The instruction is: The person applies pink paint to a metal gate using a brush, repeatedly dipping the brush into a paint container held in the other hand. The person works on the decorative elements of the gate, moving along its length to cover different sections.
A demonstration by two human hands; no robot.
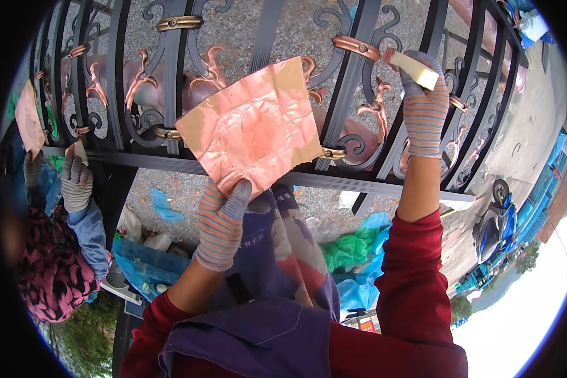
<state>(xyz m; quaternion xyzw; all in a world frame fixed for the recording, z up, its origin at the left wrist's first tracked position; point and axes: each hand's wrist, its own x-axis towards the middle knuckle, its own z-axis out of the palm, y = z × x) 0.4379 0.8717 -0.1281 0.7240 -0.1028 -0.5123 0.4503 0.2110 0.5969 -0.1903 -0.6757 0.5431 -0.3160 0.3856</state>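
My left hand (223, 220), in a striped knit glove, pinches the lower corner of a square cardboard piece (252, 123). Wet-looking copper-pink paint covers most of that card, leaving brown corners bare. My right hand (425, 107), gloved the same way, grips a pale foam sponge (416, 69) whose far end is stained reddish brown. The sponge is close to the bars of a black metal railing (346, 88). Copper-coloured leaf ornaments (375, 113) and a bronze-coloured collar (179, 23) decorate the railing. The card hides part of the bars behind it.
At the left, a co-worker's gloved hand (77, 183) holds a small pale piece, with another painted card (30, 120) beside it. Blue plastic sheeting (145, 264) and a green plastic bag (349, 252) lie below the railing. A scooter (492, 227) stands at the right.
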